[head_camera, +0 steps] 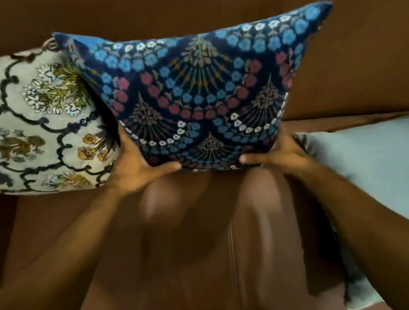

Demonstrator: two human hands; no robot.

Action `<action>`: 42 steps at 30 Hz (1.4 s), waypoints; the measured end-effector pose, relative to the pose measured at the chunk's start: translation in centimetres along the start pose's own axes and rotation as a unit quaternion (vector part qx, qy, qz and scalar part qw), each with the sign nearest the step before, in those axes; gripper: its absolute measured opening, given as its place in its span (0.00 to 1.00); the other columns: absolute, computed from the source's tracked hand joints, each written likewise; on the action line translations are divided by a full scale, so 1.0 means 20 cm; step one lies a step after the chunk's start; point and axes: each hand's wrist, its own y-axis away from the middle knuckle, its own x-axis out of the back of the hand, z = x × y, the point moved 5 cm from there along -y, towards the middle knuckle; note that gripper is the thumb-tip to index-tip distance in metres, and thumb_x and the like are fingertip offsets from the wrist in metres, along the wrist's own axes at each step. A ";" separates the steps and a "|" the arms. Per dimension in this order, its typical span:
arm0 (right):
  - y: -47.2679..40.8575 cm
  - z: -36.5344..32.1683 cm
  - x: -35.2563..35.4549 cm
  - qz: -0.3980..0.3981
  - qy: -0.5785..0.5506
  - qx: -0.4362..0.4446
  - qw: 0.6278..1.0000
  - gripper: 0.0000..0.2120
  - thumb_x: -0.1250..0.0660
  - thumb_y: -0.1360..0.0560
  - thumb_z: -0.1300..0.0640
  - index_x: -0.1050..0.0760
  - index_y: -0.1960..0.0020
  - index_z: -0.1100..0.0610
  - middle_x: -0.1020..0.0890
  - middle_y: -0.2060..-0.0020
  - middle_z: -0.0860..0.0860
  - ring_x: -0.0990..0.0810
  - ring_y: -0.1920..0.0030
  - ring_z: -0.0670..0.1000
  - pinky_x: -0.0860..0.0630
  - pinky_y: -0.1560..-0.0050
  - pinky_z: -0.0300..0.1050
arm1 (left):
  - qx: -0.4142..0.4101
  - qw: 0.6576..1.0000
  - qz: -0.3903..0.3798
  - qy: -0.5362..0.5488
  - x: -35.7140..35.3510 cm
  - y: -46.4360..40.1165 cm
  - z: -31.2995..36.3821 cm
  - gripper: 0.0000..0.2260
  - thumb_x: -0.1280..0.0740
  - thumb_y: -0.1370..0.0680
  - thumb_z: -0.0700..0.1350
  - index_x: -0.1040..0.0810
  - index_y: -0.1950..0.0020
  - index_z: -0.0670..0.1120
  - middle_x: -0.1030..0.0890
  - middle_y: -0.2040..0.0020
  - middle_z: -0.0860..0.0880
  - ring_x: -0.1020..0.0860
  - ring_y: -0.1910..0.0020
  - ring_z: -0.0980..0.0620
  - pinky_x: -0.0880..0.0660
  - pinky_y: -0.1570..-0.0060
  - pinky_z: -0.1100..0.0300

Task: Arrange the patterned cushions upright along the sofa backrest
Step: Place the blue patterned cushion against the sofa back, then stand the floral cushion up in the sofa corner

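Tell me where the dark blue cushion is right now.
In the head view, the dark blue cushion stands upright mid-frame against the sofa backrest, held by both hands, its left corner overlapping the cream floral cushion.

Bare seat lies open below both hands, while the white cushion crowds the left hand and a pale cushion lies just beside the right hand.

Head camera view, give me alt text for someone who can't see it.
Two bare hands, left hand and right hand, grip the lower corners of a dark blue floral cushion upright against a brown sofa backrest. A cream floral cushion stands at its left; a pale blue cushion lies flat at right.
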 end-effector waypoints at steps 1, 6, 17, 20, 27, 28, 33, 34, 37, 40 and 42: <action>-0.03 0.05 -0.04 -0.011 0.021 0.001 1.000 0.48 0.15 0.47 0.50 0.30 0.30 0.47 0.21 0.37 0.39 0.21 0.38 0.36 0.24 0.31 0.47 | 0.013 0.999 -0.019 -0.022 -0.03 -0.02 0.02 0.69 0.24 0.41 0.75 0.67 0.19 0.53 0.45 0.17 0.56 0.44 0.20 0.59 0.47 0.22 0.62; -0.02 0.14 0.01 0.102 0.067 0.031 0.992 0.47 0.17 0.45 0.35 0.29 0.31 0.47 0.21 0.39 0.34 0.23 0.40 0.30 0.25 0.40 0.29 | 0.021 0.997 0.063 -0.034 -0.02 -0.02 0.03 0.67 0.20 0.42 0.72 0.61 0.19 0.54 0.37 0.19 0.52 0.38 0.27 0.61 0.42 0.28 0.65; 0.53 0.40 0.88 0.325 0.259 -0.004 0.910 0.29 0.26 0.33 0.33 0.21 0.43 0.52 0.20 0.50 0.50 0.21 0.51 0.47 0.24 0.48 0.40 | 0.280 0.934 0.221 0.013 -0.79 0.49 0.27 0.50 0.26 0.26 0.63 0.47 0.17 0.39 0.32 0.23 0.35 0.33 0.24 0.36 0.41 0.24 0.58; 0.93 0.76 1.45 0.388 0.268 -0.218 0.855 0.36 0.35 0.40 0.19 0.25 0.51 0.49 0.19 0.53 0.56 0.19 0.50 0.58 0.22 0.49 0.54 | 0.252 0.964 0.028 0.079 -1.36 0.76 0.65 0.48 0.24 0.29 0.62 0.44 0.17 0.48 0.25 0.27 0.48 0.27 0.27 0.49 0.41 0.33 0.74; 1.24 1.14 1.70 0.234 0.053 -0.357 0.903 0.49 0.35 0.39 0.20 0.35 0.24 0.42 0.22 0.37 0.44 0.20 0.40 0.55 0.26 0.43 0.47 | 0.153 0.979 -0.053 0.126 -2.03 0.78 1.07 0.43 0.26 0.24 0.58 0.44 0.16 0.51 0.42 0.18 0.56 0.46 0.19 0.62 0.46 0.19 0.57; 1.25 1.10 1.74 0.213 0.070 -0.339 0.914 0.48 0.35 0.38 0.20 0.34 0.24 0.41 0.22 0.36 0.43 0.21 0.40 0.54 0.27 0.43 0.47 | 0.170 0.973 -0.054 0.147 -2.03 0.75 1.08 0.41 0.25 0.24 0.56 0.41 0.17 0.51 0.38 0.18 0.53 0.41 0.19 0.57 0.42 0.20 0.52; 1.29 0.70 2.03 0.195 0.069 -0.263 0.942 0.35 0.34 0.42 0.19 0.16 0.43 0.38 0.11 0.51 0.42 0.13 0.49 0.50 0.21 0.46 0.50 | 0.285 0.902 -0.105 0.305 -1.70 0.60 1.18 0.34 0.25 0.35 0.73 0.20 0.32 0.61 0.16 0.37 0.58 0.18 0.38 0.57 0.26 0.30 0.48; 1.28 0.61 2.11 0.195 0.035 -0.249 0.948 0.34 0.33 0.40 0.20 0.16 0.42 0.38 0.11 0.50 0.45 0.13 0.48 0.52 0.20 0.43 0.54 | 0.310 0.865 -0.145 0.367 -1.63 0.55 1.21 0.33 0.25 0.34 0.73 0.19 0.33 0.61 0.16 0.35 0.55 0.18 0.36 0.53 0.29 0.28 0.46; 1.09 0.34 2.30 0.198 -0.078 -0.142 0.967 0.36 0.37 0.29 0.27 0.25 0.28 0.46 0.19 0.32 0.54 0.22 0.31 0.61 0.28 0.31 0.66 | 0.316 0.757 -0.250 0.514 -1.45 0.36 1.37 0.33 0.33 0.25 0.70 0.22 0.27 0.50 0.24 0.27 0.39 0.21 0.32 0.41 0.27 0.32 0.40; 0.75 0.21 2.27 0.221 -0.233 -0.075 0.944 0.25 0.37 0.20 0.42 0.24 0.29 0.55 0.20 0.32 0.60 0.22 0.32 0.64 0.25 0.32 0.64 | 0.276 0.837 -0.158 0.446 -1.39 0.12 1.46 0.37 0.44 0.22 0.72 0.28 0.25 0.47 0.21 0.34 0.31 0.15 0.45 0.37 0.15 0.57 0.46; 0.55 0.25 2.21 0.240 -0.217 -0.041 0.945 0.16 0.38 0.18 0.52 0.21 0.35 0.58 0.16 0.40 0.60 0.20 0.37 0.65 0.20 0.39 0.57 | 0.239 0.865 -0.095 0.431 -1.41 -0.01 1.52 0.37 0.44 0.23 0.71 0.37 0.20 0.51 0.20 0.37 0.37 0.15 0.44 0.37 0.17 0.51 0.45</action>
